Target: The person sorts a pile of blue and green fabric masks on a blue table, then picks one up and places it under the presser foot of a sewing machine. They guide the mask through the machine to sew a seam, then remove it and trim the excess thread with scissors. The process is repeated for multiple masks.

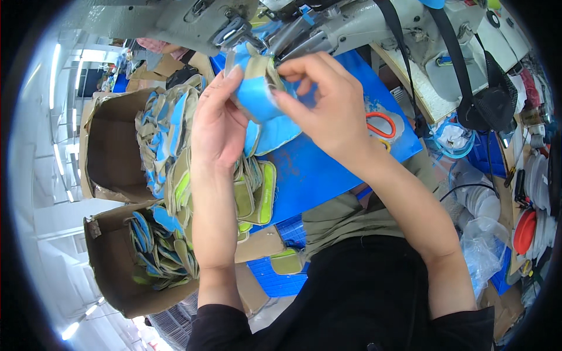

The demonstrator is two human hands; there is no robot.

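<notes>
Both hands are raised under the sewing machine's grey metal head [345, 29]. Between them is a curved blue-and-beige fabric piece [257, 96], somewhat blurred. My left hand [219, 120] grips its left side, thumb up along the edge. On the right side, my right hand [333, 99] pinches the edge between thumb and bent fingers. Just below lie more blue fabric pieces [278, 134] on the blue table top [310, 169]. A heap of green-and-beige pieces [266, 190] is beside my left forearm.
Two cardboard boxes [111, 143] stand at the left, with stacked fabric pieces [170, 128] in and beside them. Orange-handled scissors [380, 124] rest on the table's right side. Black straps [462, 64] hang at the upper right, above a clear plastic bag [483, 248] and thread spools [535, 181].
</notes>
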